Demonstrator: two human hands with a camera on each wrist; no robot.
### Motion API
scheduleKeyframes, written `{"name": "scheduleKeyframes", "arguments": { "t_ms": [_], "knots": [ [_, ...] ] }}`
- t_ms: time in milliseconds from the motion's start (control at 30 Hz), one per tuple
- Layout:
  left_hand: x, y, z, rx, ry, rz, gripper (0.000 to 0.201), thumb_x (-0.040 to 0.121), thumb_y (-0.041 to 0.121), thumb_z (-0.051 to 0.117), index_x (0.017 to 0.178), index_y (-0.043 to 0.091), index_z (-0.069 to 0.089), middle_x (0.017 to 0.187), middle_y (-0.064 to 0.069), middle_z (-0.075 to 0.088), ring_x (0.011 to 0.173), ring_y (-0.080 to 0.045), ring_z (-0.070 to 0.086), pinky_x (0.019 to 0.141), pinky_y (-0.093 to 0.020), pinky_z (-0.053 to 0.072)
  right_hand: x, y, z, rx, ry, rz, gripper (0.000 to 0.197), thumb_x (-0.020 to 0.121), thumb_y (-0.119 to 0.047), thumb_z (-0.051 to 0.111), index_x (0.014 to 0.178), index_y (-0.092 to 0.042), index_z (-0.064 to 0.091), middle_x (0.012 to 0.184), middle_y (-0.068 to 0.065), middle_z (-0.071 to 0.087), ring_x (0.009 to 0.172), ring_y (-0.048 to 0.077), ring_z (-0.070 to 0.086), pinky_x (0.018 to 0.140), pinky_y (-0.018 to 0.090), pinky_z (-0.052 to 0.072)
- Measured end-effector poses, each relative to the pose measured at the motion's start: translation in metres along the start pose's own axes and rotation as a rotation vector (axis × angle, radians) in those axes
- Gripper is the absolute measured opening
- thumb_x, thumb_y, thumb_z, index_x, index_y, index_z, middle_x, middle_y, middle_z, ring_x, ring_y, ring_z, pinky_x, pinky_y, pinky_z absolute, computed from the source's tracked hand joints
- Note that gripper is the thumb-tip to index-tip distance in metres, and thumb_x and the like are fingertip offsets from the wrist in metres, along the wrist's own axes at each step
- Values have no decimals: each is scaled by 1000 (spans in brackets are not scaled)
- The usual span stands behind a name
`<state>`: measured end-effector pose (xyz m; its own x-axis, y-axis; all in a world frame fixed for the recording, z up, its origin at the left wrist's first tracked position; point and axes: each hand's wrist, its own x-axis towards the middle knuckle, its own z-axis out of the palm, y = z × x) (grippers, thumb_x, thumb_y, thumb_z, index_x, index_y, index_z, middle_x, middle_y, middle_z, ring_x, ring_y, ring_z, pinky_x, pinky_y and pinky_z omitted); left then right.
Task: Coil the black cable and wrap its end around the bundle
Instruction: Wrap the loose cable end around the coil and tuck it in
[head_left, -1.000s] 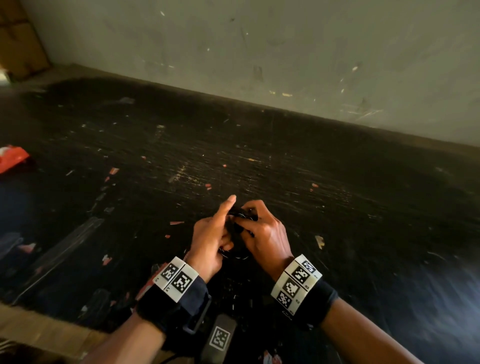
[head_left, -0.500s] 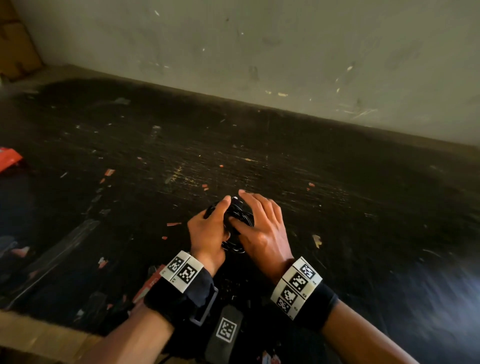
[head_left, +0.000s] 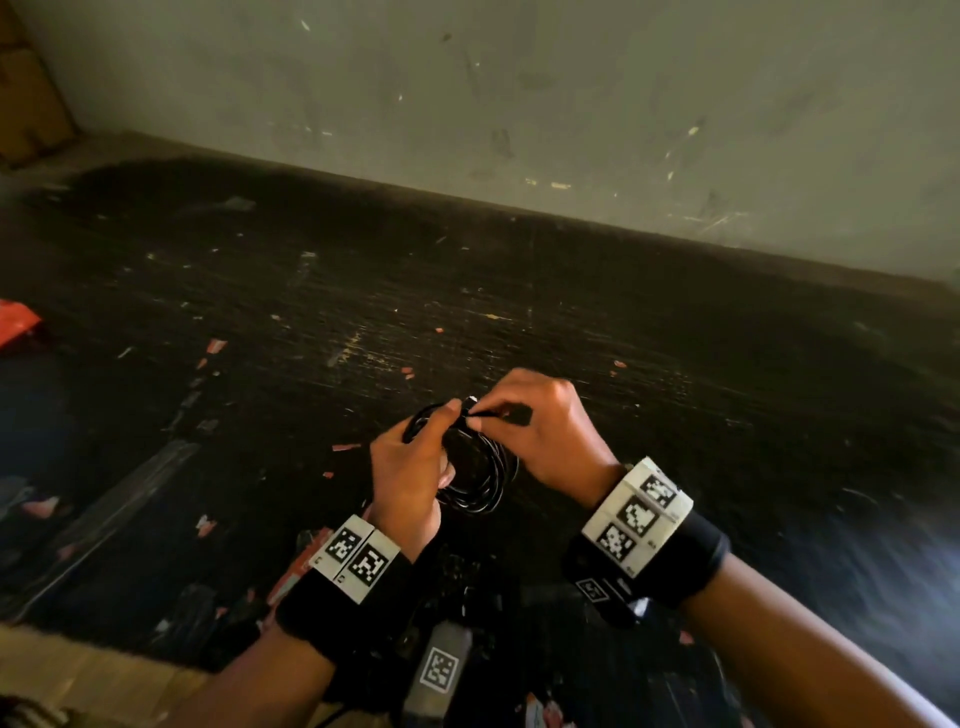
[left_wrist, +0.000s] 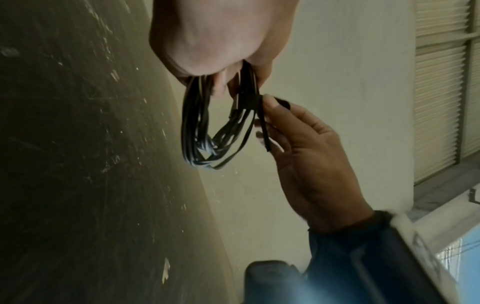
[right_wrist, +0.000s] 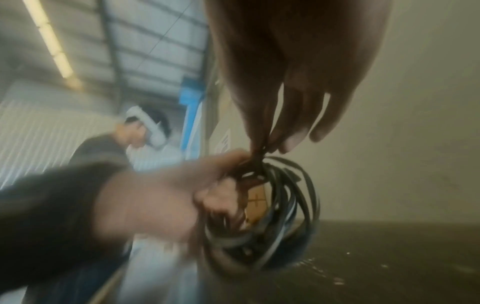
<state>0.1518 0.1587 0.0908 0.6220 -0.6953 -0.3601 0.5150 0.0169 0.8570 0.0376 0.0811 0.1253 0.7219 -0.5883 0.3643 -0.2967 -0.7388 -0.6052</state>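
The black cable (head_left: 480, 480) is coiled into a small bundle of several loops, held just above the dark table. My left hand (head_left: 415, 467) grips the bundle at its upper left side, thumb stretched over the top. My right hand (head_left: 535, 426) pinches the cable's loose end (head_left: 493, 414) at the top of the coil. In the left wrist view the end (left_wrist: 262, 123) crosses the loops (left_wrist: 205, 144) once and lies along the right hand's fingers (left_wrist: 275, 115). The right wrist view is blurred; its fingertips (right_wrist: 262, 144) pinch a strand above the coil (right_wrist: 285, 205).
The black scratched table (head_left: 519, 322) stretches to a grey wall (head_left: 519, 104). A red object (head_left: 15, 327) lies at the far left edge. Small red scraps (head_left: 215, 345) dot the surface. A tagged device (head_left: 439, 670) sits below my wrists. A person (right_wrist: 116, 144) stands behind in the right wrist view.
My right hand has lifted off the coil and pulled right, now pinching the cable end at the top. The coil, covered before, shows between the hands. The left thumb stays on top.
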Motion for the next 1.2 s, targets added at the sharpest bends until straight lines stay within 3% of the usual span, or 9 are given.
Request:
{"name": "scheduleKeyframes", "arguments": {
  "t_ms": [133, 267, 400, 467, 533, 833, 967, 1067, 1200],
  "knots": [
    [-3, 3, -2, -46, -64, -11, 14, 82, 16, 70, 71, 13, 62, 40, 6, 42, 35, -6, 34, 38, -20, 27, 6, 2, -8, 275, -69, 270, 15, 78, -21, 75, 90, -13, 73, 101, -1, 69, 95, 7, 65, 88, 24, 53],
    [-6, 4, -4, -66, -112, 8, 16, 82, 13, 69, 68, 14, 60, 40, 7, 40, 34, -5, 33, 37, -20, 24, 5, 3, -9, 529, -121, 420, 12, 79, -18, 74, 88, -10, 73, 90, 5, 74, 85, 15, 71, 78, 25, 56],
    [-4, 8, -6, -13, -139, 79, 11, 82, 12, 69, 72, 13, 64, 41, 7, 40, 34, -5, 32, 35, -19, 24, 3, 1, -6, 630, -46, 458, 7, 76, -13, 76, 83, -13, 74, 83, 0, 75, 80, 10, 70, 74, 20, 54],
    [-3, 10, -7, 17, -161, 154, 3, 83, 11, 68, 82, 12, 71, 42, 5, 41, 34, -5, 32, 35, -19, 23, 3, 2, -3, 663, -1, 482, 10, 74, -12, 77, 84, -9, 74, 86, 6, 75, 82, 14, 70, 78, 25, 55],
    [-2, 11, -10, 21, -192, 193, 12, 83, 10, 68, 92, 15, 75, 43, 4, 41, 33, -5, 30, 35, -20, 21, 2, 2, -2, 673, 32, 493, 15, 73, -13, 78, 85, -6, 74, 90, 12, 75, 85, 19, 70, 84, 32, 56],
    [-3, 18, -11, -68, -255, 99, 14, 67, 22, 73, 77, 14, 69, 42, 6, 40, 34, -5, 32, 35, -18, 23, -1, -6, -8, 809, 76, 475, 24, 73, 0, 75, 93, -10, 65, 84, 12, 71, 79, 19, 69, 76, 29, 53],
    [-4, 25, -12, -78, -244, 91, 16, 70, 21, 72, 81, 11, 68, 43, 6, 42, 34, -4, 33, 34, -17, 24, -2, -7, -11, 749, 53, 435, 26, 74, -2, 75, 97, -14, 69, 81, 7, 72, 80, 14, 68, 82, 30, 52],
    [-2, 37, -12, -42, -253, 106, 5, 81, 13, 68, 79, 10, 65, 39, 9, 41, 32, -3, 31, 34, -17, 21, -3, -7, -17, 718, 29, 427, 29, 76, -2, 74, 101, -16, 70, 83, 8, 69, 83, 17, 65, 90, 34, 50],
    [-1, 46, -12, 122, -325, 91, 7, 84, 15, 67, 78, 11, 65, 38, 10, 38, 31, -3, 29, 33, -17, 21, -4, -6, -28, 595, -106, 381, 27, 78, -6, 72, 103, -18, 71, 83, 4, 69, 79, 11, 65, 82, 24, 52]
  ]
}}
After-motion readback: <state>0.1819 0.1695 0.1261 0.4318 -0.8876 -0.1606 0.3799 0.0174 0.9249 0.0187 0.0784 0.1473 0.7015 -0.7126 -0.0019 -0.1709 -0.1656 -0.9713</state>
